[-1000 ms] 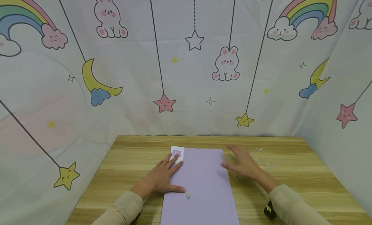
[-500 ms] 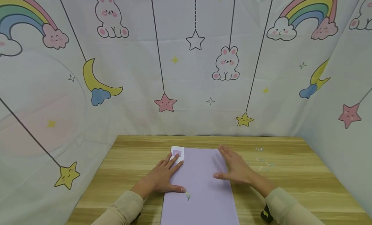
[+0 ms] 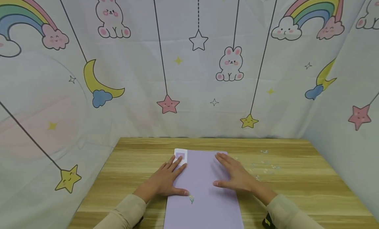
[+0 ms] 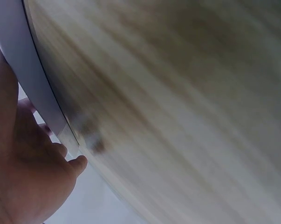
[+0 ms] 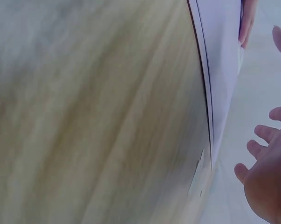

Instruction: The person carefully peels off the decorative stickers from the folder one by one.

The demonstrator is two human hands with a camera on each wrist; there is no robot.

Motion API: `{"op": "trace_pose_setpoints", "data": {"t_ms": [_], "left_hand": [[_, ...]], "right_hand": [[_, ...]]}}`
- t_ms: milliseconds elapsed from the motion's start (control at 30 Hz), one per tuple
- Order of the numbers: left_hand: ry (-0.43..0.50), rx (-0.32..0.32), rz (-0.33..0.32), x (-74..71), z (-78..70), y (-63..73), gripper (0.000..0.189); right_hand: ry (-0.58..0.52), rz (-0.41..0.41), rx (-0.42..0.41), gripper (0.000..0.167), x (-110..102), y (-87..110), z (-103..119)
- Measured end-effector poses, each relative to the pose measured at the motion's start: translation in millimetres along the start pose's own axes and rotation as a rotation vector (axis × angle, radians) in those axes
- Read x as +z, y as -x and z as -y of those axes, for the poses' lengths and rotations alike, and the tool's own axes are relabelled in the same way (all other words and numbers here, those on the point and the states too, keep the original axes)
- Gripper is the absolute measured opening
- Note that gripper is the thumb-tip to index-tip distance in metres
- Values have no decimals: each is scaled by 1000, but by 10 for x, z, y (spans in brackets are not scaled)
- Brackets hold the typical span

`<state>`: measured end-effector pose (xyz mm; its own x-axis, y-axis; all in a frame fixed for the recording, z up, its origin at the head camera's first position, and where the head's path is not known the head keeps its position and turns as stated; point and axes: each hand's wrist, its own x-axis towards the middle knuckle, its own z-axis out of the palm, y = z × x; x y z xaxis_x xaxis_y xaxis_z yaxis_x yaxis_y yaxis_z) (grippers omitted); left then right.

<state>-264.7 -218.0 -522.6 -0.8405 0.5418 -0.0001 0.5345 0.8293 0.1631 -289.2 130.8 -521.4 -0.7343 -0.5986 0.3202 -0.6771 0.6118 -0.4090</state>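
A lavender folder-like sheet [image 3: 207,211] lies lengthwise on the table; the right wrist view shows layered edges. My left hand [image 3: 163,179] rests spread on its left side, fingertips on a white label [image 3: 184,152] with a purple square in the corner. Just below the left thumb is a small flower sticker [image 3: 191,199]. Over the sheet's right side is my right hand [image 3: 237,176], fingers extended, thumb apart, holding nothing. The right wrist view shows this right hand [image 5: 268,175] raised beside the sheet's edge.
Several small clear pieces with pale flower-like marks [image 3: 265,162] lie scattered on the wooden table [image 3: 130,156] right of the sheet. A white cloth [image 3: 198,74] printed with rabbits, stars and rainbows hangs behind the table and along its sides.
My right hand has moved left, from beside the sheet's right edge to over its right part, baring more of the small clear pieces. My left hand has stayed in place.
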Motion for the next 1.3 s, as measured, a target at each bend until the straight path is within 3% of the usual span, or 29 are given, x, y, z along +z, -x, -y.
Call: {"op": "trace_pose_setpoints", "data": {"t_ms": [200, 567, 867, 1300], "left_hand": [[-12, -9, 4, 0, -1, -5, 112], [-23, -2, 7, 25, 15, -11, 108], [-22, 0, 8, 41, 28, -20, 107], [-29, 2, 5, 30, 22, -4, 106]], "right_hand": [[-25, 41, -75, 96, 70, -25, 104], [-63, 41, -195, 76, 238, -101, 377], [-142, 96, -198, 64, 345, -120, 539], [-180, 127, -238, 29, 503, -135, 647]]}}
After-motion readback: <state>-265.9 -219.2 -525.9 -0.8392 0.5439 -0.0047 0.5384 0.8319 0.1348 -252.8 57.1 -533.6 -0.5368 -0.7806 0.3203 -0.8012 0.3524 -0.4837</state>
